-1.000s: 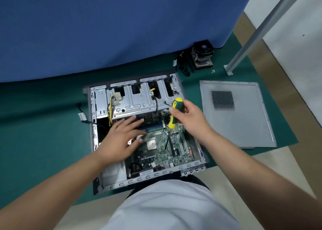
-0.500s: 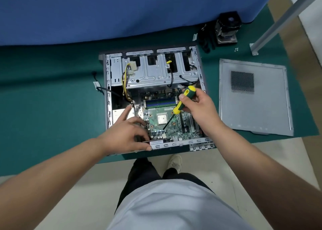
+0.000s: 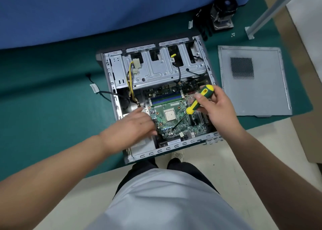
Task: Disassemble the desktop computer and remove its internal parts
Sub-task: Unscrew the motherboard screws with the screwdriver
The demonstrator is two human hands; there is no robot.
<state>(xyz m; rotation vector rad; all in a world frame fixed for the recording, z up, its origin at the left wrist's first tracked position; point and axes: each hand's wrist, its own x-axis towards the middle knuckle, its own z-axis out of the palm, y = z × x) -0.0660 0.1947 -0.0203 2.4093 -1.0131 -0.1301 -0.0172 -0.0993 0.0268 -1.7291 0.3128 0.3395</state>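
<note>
Screwdriver (image 3: pixel 198 101), pinched in right hand (image 3: pixel 217 111) fingers, shaft slanting down-left onto motherboard (image 3: pixel 176 123) (screw unseen); left hand (image 3: pixel 129 128) nearer, fingers loosely spread.

Case (image 3: pixel 211 76) bare matt metal; screwdriver (image 3: pixel 200 100) handle glossy plastic; mat (image 3: pixel 52 99) matt green.
</note>
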